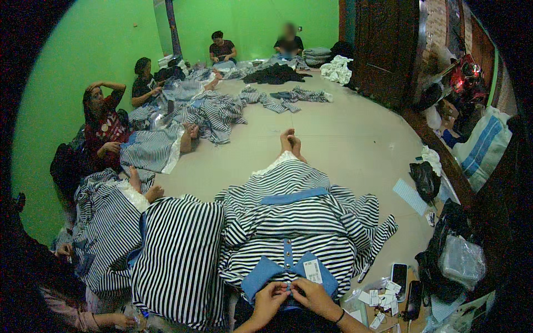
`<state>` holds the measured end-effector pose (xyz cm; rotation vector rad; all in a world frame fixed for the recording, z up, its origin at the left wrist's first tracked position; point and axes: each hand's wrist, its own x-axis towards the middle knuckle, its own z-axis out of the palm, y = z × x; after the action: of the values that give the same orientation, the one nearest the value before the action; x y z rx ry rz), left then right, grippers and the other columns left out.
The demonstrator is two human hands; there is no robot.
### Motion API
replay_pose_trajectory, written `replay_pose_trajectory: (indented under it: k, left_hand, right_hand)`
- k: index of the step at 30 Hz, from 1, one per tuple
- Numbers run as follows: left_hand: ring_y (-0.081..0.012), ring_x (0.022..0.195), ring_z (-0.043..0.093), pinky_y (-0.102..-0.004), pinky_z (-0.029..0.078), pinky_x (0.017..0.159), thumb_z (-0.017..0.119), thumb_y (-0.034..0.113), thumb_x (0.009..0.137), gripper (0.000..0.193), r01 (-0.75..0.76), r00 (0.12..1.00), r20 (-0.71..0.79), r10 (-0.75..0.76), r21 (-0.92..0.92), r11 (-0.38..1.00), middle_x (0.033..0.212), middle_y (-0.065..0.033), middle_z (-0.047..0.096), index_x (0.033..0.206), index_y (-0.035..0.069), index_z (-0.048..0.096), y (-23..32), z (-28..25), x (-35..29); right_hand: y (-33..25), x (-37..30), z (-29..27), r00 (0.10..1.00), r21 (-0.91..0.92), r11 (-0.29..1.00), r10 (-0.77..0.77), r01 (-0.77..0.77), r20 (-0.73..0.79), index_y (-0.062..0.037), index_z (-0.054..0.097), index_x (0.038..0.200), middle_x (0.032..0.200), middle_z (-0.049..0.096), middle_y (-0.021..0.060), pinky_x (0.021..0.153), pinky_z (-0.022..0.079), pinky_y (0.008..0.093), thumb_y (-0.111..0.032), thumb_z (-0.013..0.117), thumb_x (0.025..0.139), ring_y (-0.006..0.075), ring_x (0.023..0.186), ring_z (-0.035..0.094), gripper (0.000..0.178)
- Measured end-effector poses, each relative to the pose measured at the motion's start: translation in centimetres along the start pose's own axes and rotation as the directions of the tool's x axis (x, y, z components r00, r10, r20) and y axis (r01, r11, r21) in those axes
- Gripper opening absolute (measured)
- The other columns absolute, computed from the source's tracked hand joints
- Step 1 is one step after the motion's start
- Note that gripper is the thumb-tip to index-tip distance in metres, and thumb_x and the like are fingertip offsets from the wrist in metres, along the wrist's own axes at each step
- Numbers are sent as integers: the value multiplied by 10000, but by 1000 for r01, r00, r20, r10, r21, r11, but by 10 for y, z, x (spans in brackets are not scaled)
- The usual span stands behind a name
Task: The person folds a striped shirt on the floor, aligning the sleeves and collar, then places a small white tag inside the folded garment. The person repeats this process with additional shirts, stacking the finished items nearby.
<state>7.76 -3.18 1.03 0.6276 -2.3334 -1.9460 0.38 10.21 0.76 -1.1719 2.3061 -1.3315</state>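
Note:
A black-and-white striped shirt (311,250) with a blue denim collar (265,273) and a buttoned denim placket lies spread over my legs. At the neck opening, my left hand (269,302) pinches the middle of the collar. My right hand (314,298) meets it fingertip to fingertip, closed on the same spot; any small part between the fingers is hidden. A white paper tag (312,271) rests on the right collar point, just beyond my right hand. Farther up the shirt lies a blue denim strip (294,196).
A striped pile (180,258) stands at my left, beside another person's hand (123,320). On my right are a phone (398,274), scattered white tags (385,300) and a clear plastic packet (462,262). Several people sit along the green wall among striped garments (214,114).

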Motion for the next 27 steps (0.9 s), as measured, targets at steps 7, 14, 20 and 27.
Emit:
replay_pose_trajectory:
  k: [7, 14, 20, 27]
  left_hand:
    - [-145, 742, 582, -256, 471, 680, 582, 105, 759, 214, 13, 998, 55, -20, 135, 991, 831, -91, 599, 945, 4, 548, 5, 1, -4]
    - [-267, 697, 584, -335, 459, 642, 531, 223, 798, 231, -136, 985, 156, 72, 452, 882, 800, -146, 593, 891, 17, 577, 17, -9, 9]
    - [-285, 590, 546, -340, 424, 548, 534, 207, 793, 209, -215, 970, 187, 158, 345, 913, 671, -163, 564, 801, 0, 558, 12, -11, 17]
    - [-210, 572, 548, -312, 424, 541, 524, 218, 798, 234, -134, 984, 154, 93, 281, 950, 660, -140, 571, 828, -12, 552, 2, -11, 18]
  right_hand:
    - [-3, 1, 2, 991, -21, 996, 88, -87, 97, 1, 473, 879, 823, 514, 177, 664, 430, 384, -134, 487, 789, 347, 780, 518, 163]
    - [-1, 1, 0, 996, -16, 998, 63, -63, 59, 3, 494, 883, 818, 526, 163, 653, 437, 356, -123, 525, 763, 322, 757, 531, 177]
    - [-10, 5, -3, 995, -19, 996, 87, -86, 55, -2, 495, 889, 820, 524, 164, 648, 438, 347, -136, 535, 759, 319, 757, 531, 190]
    - [-37, 2, -3, 960, -60, 997, -64, 49, -272, 22, 521, 800, 770, 552, 188, 591, 419, 389, -123, 499, 766, 342, 663, 527, 150]
